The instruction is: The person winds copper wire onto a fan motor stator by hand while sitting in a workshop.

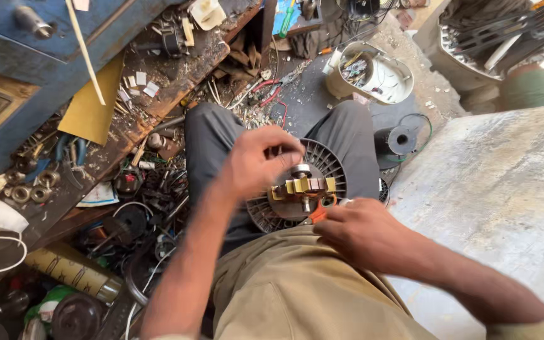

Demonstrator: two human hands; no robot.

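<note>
A round finned motor part [325, 160] rests on my lap, with a brown disc and a brass bracket [302, 185] on its central shaft. My left hand [256, 160] reaches over the part, fingers curled at its far upper edge by the shaft top. My right hand [355, 228] sits at the near edge and grips an orange-handled tool [320, 211] pressed against the disc. The tool's tip is hidden under the bracket.
A cluttered wooden bench [158, 82] with bearings, pliers and scraps runs along the left. Coils, rings and a spray can [73, 271] lie on the floor at lower left. A white housing [373, 75] with wires sits ahead. A grey concrete slab [498, 189] is on the right.
</note>
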